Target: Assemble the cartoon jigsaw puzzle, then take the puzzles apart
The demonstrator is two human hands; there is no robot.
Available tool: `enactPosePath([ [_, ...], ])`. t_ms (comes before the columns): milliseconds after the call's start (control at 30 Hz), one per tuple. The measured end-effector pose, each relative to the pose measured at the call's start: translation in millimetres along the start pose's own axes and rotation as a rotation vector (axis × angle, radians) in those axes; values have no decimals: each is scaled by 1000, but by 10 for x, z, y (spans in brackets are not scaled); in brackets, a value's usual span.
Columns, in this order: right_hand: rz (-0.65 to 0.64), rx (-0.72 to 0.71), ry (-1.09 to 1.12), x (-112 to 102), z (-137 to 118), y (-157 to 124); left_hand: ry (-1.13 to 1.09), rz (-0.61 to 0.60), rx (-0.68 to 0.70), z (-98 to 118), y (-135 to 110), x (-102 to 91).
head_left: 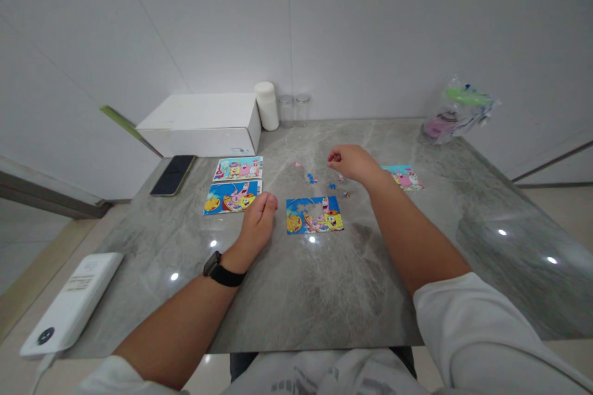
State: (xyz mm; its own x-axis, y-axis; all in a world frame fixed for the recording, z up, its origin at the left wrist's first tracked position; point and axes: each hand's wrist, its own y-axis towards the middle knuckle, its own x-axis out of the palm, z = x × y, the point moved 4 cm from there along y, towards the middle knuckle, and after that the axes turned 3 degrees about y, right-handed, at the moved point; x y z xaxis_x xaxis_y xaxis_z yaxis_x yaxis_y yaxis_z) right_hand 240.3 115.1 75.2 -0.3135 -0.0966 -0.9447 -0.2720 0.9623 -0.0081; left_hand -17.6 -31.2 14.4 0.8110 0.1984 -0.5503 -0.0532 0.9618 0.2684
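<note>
About five loose puzzle pieces (pixel 312 179) lie scattered on the bench (pixel 324 296). They sit just beyond the part-built puzzle (pixel 315 215), in a band that slants from far left to near right. The right hand (pixel 354 163) is the nearer one and hovers at the band's right end, with the pieces to its left and a little toward the body. Its grip is drawn together at the fingertips, and I cannot tell whether a piece sits between them. The one part-built puzzle lies with its long axis across the bench. The left hand (pixel 259 219) rests just beside its left edge, grip loosely curled in with nothing seen inside. There are three finished puzzles: a pair (pixel 238 168) left of the left hand, and one (pixel 404 178) behind the right forearm. At the back stand one white box (pixel 204 123), one phone (pixel 173 174) and three jars (pixel 267 105).
</note>
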Motion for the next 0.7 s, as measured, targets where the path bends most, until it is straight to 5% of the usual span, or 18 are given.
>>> enactPosePath([
  [233,-128,-32,-63,479,-160,43,7,-7,26,26,1,-12],
  [700,-179,-19,-100,640,-182,49,-39,-16,53,43,9,0],
])
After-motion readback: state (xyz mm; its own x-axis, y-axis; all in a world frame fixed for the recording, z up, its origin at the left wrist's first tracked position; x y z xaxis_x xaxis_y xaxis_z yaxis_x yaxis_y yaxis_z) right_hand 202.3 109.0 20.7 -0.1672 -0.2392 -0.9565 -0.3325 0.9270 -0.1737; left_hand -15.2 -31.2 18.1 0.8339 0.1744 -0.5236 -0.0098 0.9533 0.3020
